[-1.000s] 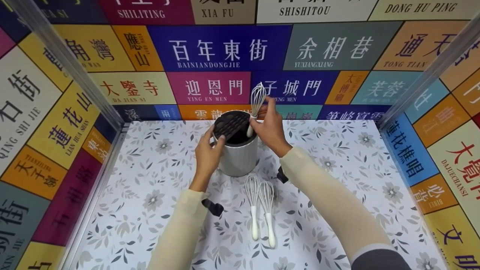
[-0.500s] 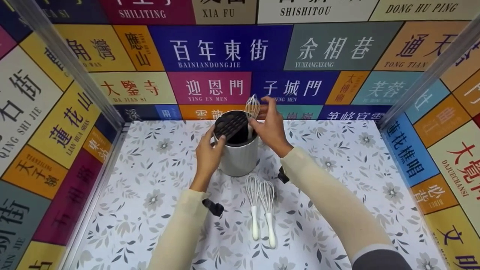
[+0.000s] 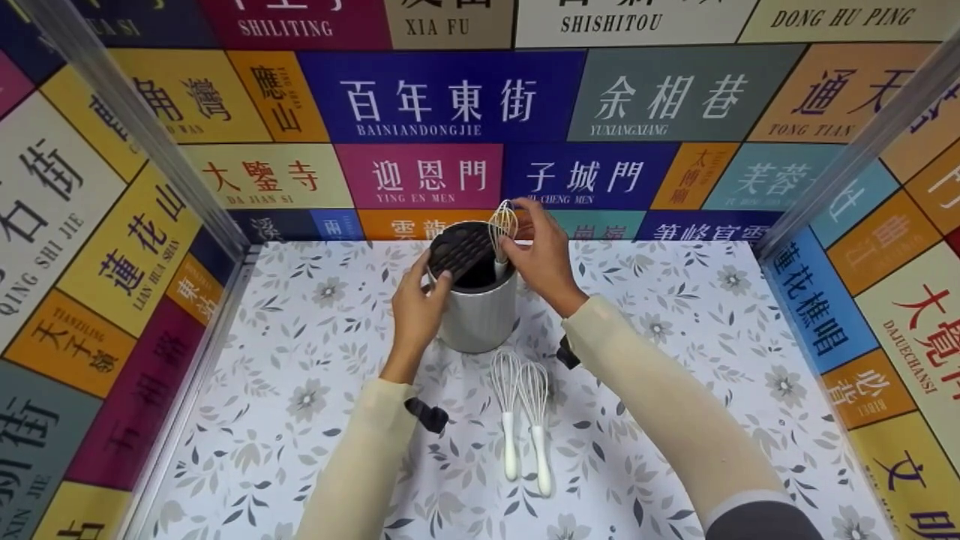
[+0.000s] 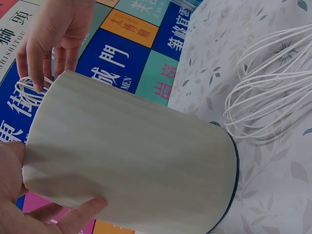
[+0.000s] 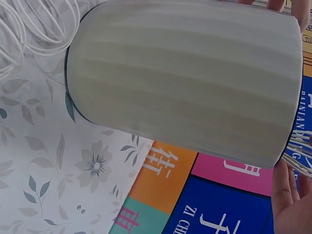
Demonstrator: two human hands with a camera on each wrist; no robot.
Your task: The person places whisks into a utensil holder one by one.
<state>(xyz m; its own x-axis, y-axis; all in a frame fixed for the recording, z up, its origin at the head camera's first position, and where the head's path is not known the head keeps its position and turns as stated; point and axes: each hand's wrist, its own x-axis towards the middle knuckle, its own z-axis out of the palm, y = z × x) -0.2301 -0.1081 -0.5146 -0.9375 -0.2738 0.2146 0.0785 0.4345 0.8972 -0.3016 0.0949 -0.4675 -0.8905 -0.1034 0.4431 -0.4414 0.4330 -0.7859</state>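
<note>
A pale grey, round utensil holder stands upright at the back of the table, with a black slotted insert inside its mouth. My left hand holds the holder at its left rim, thumb and fingers spread around the wall. With my right hand I pinch a small whisk by its wire head. Its wires point up, and its white handle is down inside the holder, the lower end hidden. Two more white whisks, a left one and a right one, lie side by side in front.
The table has a white cloth with grey flowers and leaves. Panels of coloured signs rise at the back and both sides. Clear corner strips edge the panels.
My right hand has lowered the whisk, so its handle has sunk deeper into the holder and its head is nearer the rim. The left hand and the two lying whisks have stayed put.
</note>
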